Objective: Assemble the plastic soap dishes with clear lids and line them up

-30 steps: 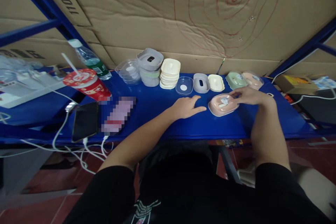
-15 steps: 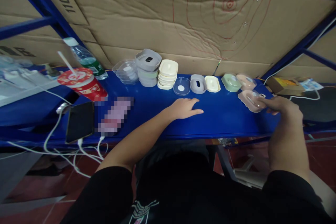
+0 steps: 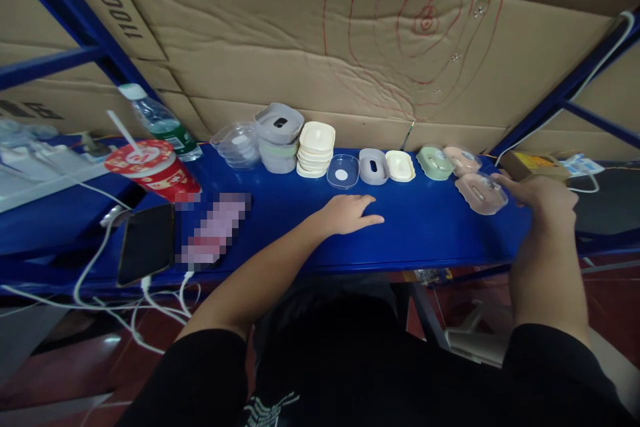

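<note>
My left hand is held over the blue table, thumb and fingers apart, with nothing in it. In front of it are a clear lid with a white round sticker, a grey soap box base with a dark slot, and a cream inner tray. At the right, my right hand is beside a pink soap box with a clear lid. Its extended fingers are at the box's right edge, apart from it or barely touching. Behind stand a green soap box and another pinkish soap box.
Stacks of clear lids, grey bases and cream trays stand at the back left. Farther left are a red cup, a water bottle and a phone with cables. A small carton lies at the right.
My right hand has let go of the pink soap box and drawn slightly away from it. My left hand keeps its pose; the view has tilted a little.
</note>
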Demonstrator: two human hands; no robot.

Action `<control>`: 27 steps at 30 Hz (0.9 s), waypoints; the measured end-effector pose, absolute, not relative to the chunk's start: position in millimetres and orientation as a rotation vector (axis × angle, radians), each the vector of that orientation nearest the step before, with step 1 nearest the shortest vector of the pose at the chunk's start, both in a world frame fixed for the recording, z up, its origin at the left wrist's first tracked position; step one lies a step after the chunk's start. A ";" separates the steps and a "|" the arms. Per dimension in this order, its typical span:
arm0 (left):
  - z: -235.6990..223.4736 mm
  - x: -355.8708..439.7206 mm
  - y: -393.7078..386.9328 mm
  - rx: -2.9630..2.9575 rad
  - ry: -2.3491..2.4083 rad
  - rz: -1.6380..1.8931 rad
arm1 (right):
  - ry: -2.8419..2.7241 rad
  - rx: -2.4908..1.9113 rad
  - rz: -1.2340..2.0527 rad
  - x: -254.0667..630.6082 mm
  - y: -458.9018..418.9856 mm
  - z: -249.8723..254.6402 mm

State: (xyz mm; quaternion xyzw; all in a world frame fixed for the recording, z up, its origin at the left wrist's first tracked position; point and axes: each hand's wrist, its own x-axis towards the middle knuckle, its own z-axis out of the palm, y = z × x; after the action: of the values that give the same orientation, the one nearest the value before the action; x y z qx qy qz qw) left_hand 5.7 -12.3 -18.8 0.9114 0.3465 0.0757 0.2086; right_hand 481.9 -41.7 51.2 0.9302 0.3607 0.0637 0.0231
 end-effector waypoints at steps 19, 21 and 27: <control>-16.9 2.5 -10.0 2.576 1.008 0.200 | 1.720 2.527 0.330 410.0 51.8 -2.7; -17.1 2.2 -9.1 2.573 1.022 0.197 | 1.698 2.519 0.377 405.9 50.7 1.7; -24.8 0.4 0.0 2.590 1.154 0.305 | 2.328 2.344 0.270 341.4 61.1 11.4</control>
State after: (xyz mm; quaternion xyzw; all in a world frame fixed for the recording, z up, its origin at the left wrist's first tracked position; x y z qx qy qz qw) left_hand 0.4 0.0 -24.8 0.8987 0.4004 0.1058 0.1442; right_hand 341.4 61.1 11.4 0.7045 0.6997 0.0812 -0.0863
